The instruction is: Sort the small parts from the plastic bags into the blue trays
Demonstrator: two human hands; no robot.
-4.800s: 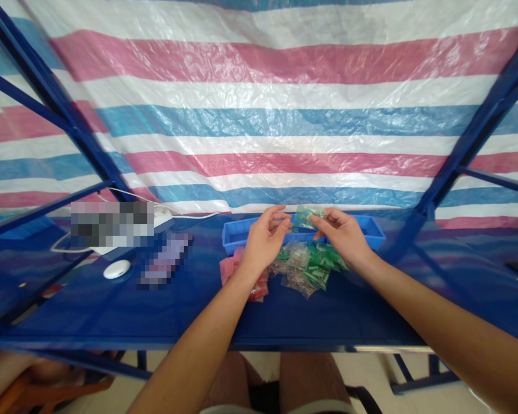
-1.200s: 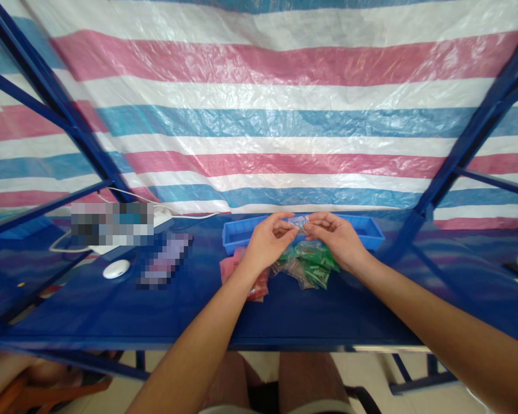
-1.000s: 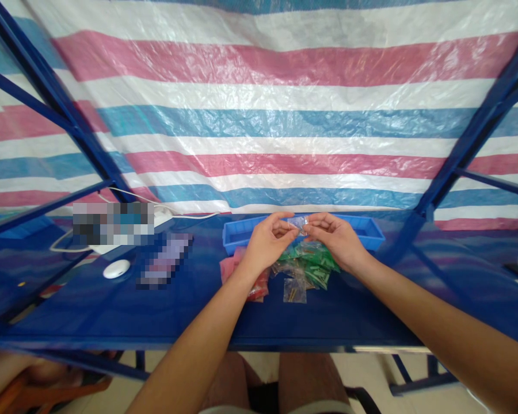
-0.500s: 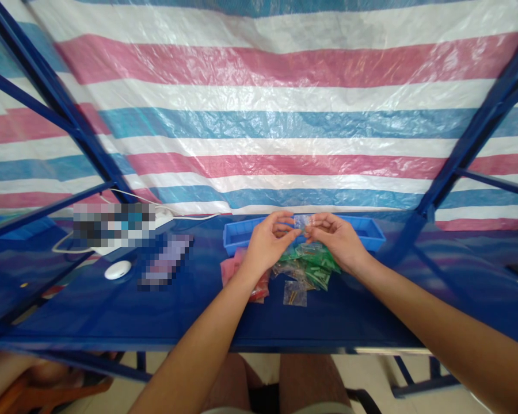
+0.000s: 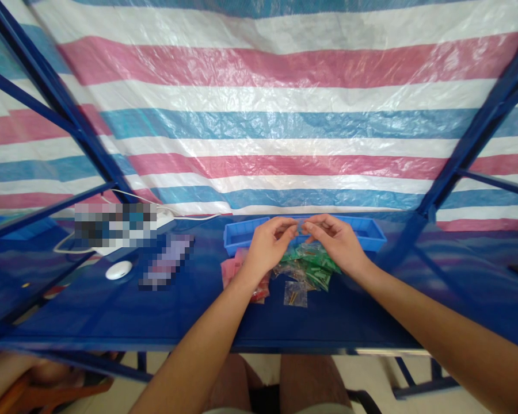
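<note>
Left hand [image 5: 270,244], right hand [image 5: 337,241]: both pinched on one clear plastic bag [image 5: 301,223]; slick, we judge, it could slip onto green bags [image 5: 322,265] beneath

No text, label, brand, number or sign could be read, near the fingers [image 5: 288,234] or beyond.

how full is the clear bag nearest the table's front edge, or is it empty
Partly filled, not empty: thin gold-coloured pieces show through the bag, covering only part of it.
</note>
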